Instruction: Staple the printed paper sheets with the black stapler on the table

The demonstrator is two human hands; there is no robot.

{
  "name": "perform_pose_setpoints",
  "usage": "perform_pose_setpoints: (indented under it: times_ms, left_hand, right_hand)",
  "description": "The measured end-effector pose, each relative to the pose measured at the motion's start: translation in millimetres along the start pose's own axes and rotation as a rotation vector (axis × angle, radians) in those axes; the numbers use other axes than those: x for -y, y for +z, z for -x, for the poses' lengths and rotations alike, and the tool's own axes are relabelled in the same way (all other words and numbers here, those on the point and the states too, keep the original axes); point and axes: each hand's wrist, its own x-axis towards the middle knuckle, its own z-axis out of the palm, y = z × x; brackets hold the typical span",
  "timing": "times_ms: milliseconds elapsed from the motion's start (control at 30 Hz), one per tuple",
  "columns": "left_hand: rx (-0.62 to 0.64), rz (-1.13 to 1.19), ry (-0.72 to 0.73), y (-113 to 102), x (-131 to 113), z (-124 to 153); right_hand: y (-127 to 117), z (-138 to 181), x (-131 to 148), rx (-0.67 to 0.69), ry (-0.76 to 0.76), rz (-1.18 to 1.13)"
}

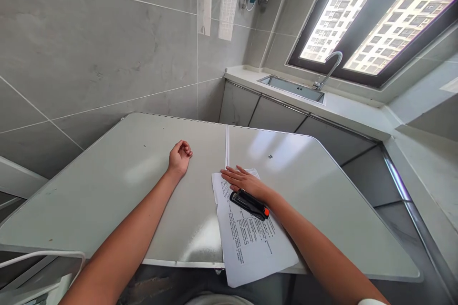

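Observation:
My right hand lies flat on the upper part of some printed paper sheets, its fingers stretched out. Right beside it, on the paper, rests a black stapler with an orange end; I cannot tell whether the hand touches it. The sheets hang slightly over the near table edge. To the left, my left hand rests on the bare tabletop on its side, fingers curled in and nothing visible in them. Two small dark pieces, like staple strips, lie beyond my right hand.
The pale folding table has a seam down its middle. Behind it to the right runs a counter with a sink and a faucet below a window. A tiled wall borders the left. A white chair-like frame stands at lower left.

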Motion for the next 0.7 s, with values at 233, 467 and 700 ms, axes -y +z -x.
perform_pose_setpoints:
  times_ms: [233, 467, 700]
  left_hand:
    - [-0.003, -0.02, 0.003, -1.8, -1.2, -1.7]
    - [0.015, 0.024, -0.002, -5.1, -12.3, -4.7]
    - [0.119, 0.044, -0.039, -20.3, -38.4, -12.9]
  right_hand:
    - [21.8, -29.5, 6.9, -0.053, 0.034, 0.041]
    - [41.9, -83.5, 20.6, -0.086, 0.097, 0.117]
    - [49.7, -139.3, 41.7, -0.092, 0.123, 0.134]
